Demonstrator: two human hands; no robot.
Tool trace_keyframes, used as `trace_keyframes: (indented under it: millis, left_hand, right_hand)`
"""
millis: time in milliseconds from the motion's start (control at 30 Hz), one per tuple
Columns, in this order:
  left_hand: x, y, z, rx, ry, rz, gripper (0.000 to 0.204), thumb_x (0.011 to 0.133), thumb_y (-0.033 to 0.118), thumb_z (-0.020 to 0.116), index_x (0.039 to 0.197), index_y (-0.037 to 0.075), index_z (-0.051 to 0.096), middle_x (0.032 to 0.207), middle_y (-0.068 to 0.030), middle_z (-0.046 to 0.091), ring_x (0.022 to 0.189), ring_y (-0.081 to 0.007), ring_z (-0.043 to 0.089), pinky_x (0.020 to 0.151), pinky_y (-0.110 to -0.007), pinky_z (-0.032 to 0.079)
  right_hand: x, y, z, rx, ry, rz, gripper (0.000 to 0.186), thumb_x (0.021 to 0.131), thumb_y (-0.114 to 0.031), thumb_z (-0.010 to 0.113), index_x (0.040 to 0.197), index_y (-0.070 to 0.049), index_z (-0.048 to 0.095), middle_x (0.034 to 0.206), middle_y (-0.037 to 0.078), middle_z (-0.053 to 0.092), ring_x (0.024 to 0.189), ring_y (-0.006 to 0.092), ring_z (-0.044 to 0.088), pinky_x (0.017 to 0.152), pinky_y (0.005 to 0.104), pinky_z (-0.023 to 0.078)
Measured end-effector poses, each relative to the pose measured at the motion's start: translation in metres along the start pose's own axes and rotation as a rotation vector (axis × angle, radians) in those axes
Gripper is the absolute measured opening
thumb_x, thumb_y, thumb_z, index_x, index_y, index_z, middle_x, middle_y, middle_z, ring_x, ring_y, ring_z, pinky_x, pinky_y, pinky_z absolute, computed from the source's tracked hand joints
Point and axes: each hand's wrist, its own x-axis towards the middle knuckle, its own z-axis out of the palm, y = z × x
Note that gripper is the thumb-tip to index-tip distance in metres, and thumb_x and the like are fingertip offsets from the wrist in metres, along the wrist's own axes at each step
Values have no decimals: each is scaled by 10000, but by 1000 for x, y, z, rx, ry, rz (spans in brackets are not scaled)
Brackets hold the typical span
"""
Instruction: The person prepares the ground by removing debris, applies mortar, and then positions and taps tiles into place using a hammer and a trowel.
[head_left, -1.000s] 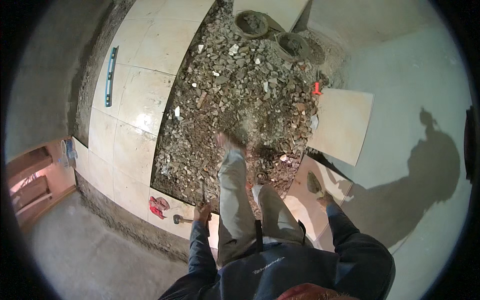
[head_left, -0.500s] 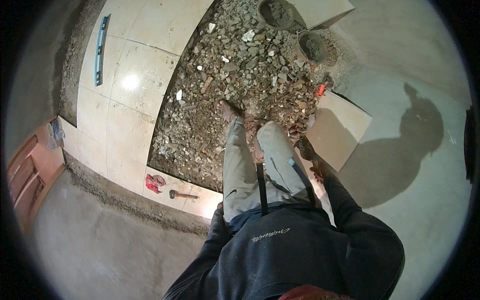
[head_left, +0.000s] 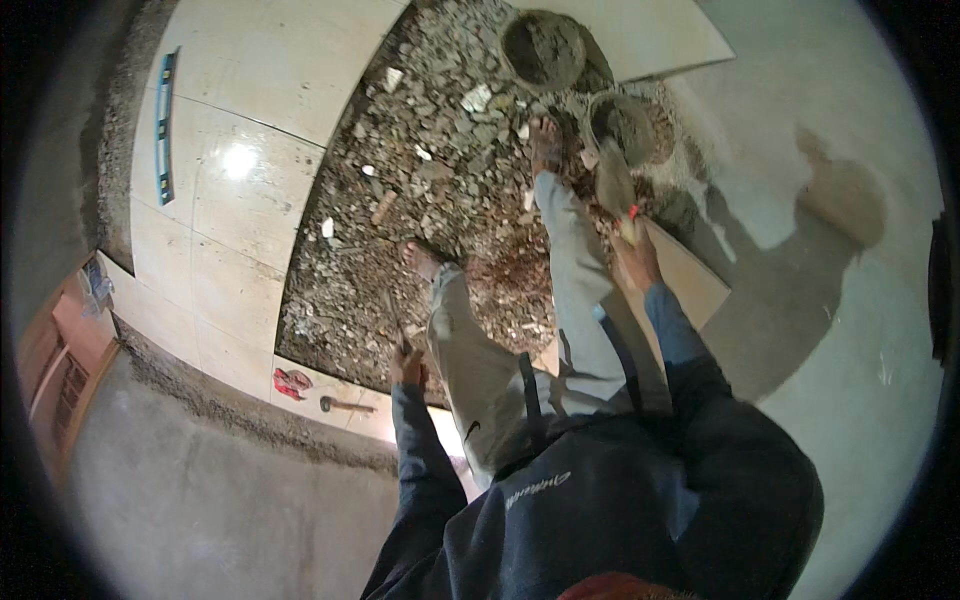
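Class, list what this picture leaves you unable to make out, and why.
All in the head view:
- Thin tool in the left hand: too small and dim to identify.
- Handle of the trowel: partly hidden by the right hand.
- Upper tile: cut off by the top edge.
- Lower tile: partly covered by the right sleeve.

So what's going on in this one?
A person has bare feet on rubble beside floor tiles. The right hand holds a trowel, its blade by the nearer bucket of grey mix. The left hand holds a slim tool, its kind unclear. On the tiles lie a blue level, a mallet and a red cloth.
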Motion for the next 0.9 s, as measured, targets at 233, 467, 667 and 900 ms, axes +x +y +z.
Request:
trace_keyframes:
  millis: [233, 467, 667, 900]
  left_hand:
    - [52, 76, 172, 132, 46, 40, 305, 829, 188, 687, 1046, 37, 534, 563, -7, 469, 400, -128, 433, 366, -298, 359]
    - [89, 133, 277, 339, -71, 67, 261, 857, 243, 680, 946, 21, 575, 577, -16, 503, 413, -124, 442, 389, -312, 362]
    - [187, 131, 322, 351, -67, 48, 428, 952, 344, 633, 1236, 40, 532, 659, -20, 593, 498, -159, 544, 462, -311, 422]
    - [162, 54, 314, 409, 11, 162, 385, 953, 286, 619, 1238, 27, 603, 1077, -157, 675, 941, -233, 621, 820, -378, 475]
  right_hand:
    - [77, -100, 75, 471, -620, 20, 433, 938, -380, 640, 1234, -98, 496, 748, 1, 532, 538, 99, 521, 423, 281, 445]
    - [103, -42, 142, 41, -425, -79, 542, 943, -455, 604, 1275, -54, 449, 839, 55, 587, 631, 158, 587, 510, 329, 477]
    - [151, -22, 121, 261, -408, -45, 674, 910, -411, 659, 1365, 34, 438, 1154, 229, 604, 1073, 345, 600, 887, 442, 490]
    - [314, -23, 89, 291, 132, -14, 377, 736, -245, 803, 1008, -54, 623, 935, 70, 649, 854, 208, 612, 748, 381, 499]
